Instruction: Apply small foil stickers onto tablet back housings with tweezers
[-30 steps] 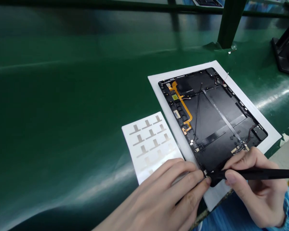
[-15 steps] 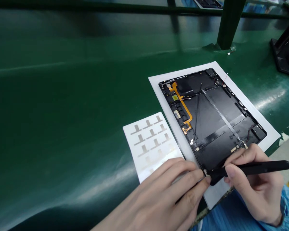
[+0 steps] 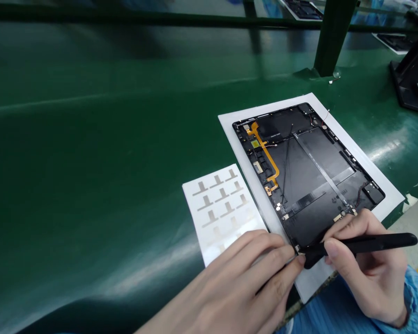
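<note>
An opened black tablet housing (image 3: 316, 171) lies on a white sheet (image 3: 226, 121), with an orange flex cable (image 3: 269, 157) along its left side. At its near corner, the fingertips of my left hand (image 3: 244, 278) are drawn together beside a small silvery piece (image 3: 297, 249); what they pinch is mostly hidden. My right hand (image 3: 369, 264) grips a black pen-shaped tool (image 3: 379, 242), its wide end touching or close to my left fingertips at that corner. Partly under my left hand is a white sheet of grey T-shaped stickers (image 3: 206, 202).
Green matting (image 3: 90, 162) covers the bench. A green post (image 3: 334, 37) rises at the back, near a small loose connector with wire (image 3: 331, 81). A black stand (image 3: 411, 79) is at the far right. Another opened housing (image 3: 303, 8) shows beyond the rail.
The view has tilted slightly, so the bench items appear a little lower and a further housing shows at the upper right. Both hands and the tool keep nearly the same place.
</note>
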`<state>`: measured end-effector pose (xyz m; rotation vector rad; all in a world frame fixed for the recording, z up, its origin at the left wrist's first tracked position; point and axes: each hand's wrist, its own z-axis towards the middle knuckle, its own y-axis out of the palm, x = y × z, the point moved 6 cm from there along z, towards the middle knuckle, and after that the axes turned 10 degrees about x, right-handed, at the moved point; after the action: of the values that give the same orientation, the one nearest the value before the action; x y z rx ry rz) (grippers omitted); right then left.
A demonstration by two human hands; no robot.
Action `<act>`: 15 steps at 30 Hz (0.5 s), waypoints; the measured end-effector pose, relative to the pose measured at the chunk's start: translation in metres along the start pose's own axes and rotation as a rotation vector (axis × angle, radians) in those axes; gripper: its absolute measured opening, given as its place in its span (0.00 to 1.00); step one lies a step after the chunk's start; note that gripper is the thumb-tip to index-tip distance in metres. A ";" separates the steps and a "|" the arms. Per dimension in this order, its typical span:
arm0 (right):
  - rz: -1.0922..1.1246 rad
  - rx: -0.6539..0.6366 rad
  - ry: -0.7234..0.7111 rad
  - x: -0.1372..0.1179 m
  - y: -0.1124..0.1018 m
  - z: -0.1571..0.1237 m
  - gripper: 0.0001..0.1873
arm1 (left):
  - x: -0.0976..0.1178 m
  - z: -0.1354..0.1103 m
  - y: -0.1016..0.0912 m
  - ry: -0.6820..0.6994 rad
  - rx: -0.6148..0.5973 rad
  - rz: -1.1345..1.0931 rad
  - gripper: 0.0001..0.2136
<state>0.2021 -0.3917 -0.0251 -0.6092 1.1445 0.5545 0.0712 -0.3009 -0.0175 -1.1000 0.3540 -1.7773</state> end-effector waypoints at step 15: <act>-0.057 -0.001 -0.051 -0.002 0.002 -0.002 0.09 | 0.001 0.002 -0.001 0.025 0.020 0.016 0.18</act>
<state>0.1995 -0.3918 -0.0239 -0.6236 1.0754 0.5187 0.0724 -0.3011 -0.0150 -1.0594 0.3587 -1.7778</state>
